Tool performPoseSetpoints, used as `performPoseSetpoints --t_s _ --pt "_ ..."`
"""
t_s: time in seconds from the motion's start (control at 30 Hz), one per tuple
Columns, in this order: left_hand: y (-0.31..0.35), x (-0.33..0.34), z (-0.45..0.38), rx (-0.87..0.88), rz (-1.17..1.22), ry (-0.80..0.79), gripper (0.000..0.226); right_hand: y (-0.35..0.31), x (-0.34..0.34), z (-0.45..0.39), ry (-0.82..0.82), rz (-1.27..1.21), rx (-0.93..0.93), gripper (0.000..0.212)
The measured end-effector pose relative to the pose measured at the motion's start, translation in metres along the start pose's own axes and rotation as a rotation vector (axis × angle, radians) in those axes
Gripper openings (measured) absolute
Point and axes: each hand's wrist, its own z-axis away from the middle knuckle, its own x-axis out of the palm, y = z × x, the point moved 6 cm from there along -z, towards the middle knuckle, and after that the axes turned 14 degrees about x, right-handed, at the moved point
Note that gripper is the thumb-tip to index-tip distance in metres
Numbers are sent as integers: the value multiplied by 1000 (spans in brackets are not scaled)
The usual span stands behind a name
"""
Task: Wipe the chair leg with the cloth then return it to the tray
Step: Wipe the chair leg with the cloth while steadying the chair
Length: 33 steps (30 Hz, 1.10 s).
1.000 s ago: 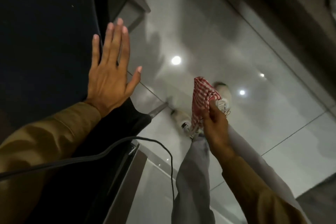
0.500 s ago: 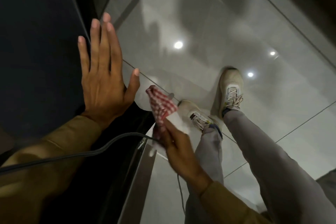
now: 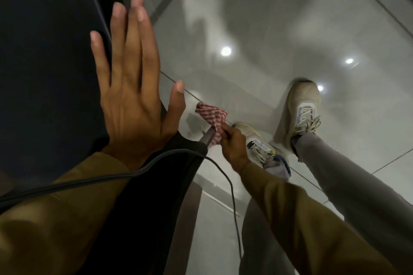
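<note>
Glossy grey floor (image 3: 257, 18) below. Dark chair (image 3: 44, 51) fills the left side. Left hand (image 3: 131, 87) lies flat on the chair, fingers straight and together, thumb out, grip released; tan sleeve (image 3: 55, 219) runs back toward the camera. Right arm reaches down and forward. Right hand (image 3: 232, 145) is clenched on the red-checked cloth (image 3: 212, 116), pressed around the metal chair leg (image 3: 206, 137) near the floor. Two pale shoes (image 3: 304, 105) just beside. Thin black cable (image 3: 232, 190) crosses the left sleeve.

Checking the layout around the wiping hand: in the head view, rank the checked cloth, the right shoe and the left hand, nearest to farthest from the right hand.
1. Checked cloth: in the right hand's grip.
2. Right shoe: just beside it.
3. Left hand: flat on the dark seat, to the left.
</note>
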Motion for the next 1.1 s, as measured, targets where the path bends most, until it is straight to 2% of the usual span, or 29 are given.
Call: performPoseSetpoints --t_s 0.17,0.37,0.53,0.63,0.73,0.83,0.9,0.97,1.03,1.1 --pt "-1 0 1 12 -10 -11 78 1 6 9 -4 -185 82 35" --pt "-2 -1 0 19 25 -29 77 -7 0 109 -75 -278 -162 29" --pt "-5 1 1 9 54 -10 79 -13 2 89 9 -160 -217 31" --pt "-5 1 1 14 56 0 80 -8 5 47 61 -80 -112 29" --pt "-4 1 2 23 46 7 80 -7 10 4 -2 -5 50 33" --pt "-3 2 1 30 50 13 79 -9 15 -15 -47 -120 173 34" --pt "-3 1 1 28 40 14 78 -9 12 -5 -22 -205 208 34" --pt "-2 1 1 28 29 10 78 -10 4 27 -14 -281 154 31" --pt "-1 0 1 24 35 -7 78 -8 -3 73 -47 -324 18 29" --pt "-1 -2 1 20 32 -21 78 -5 -3 112 -77 -344 -65 38"
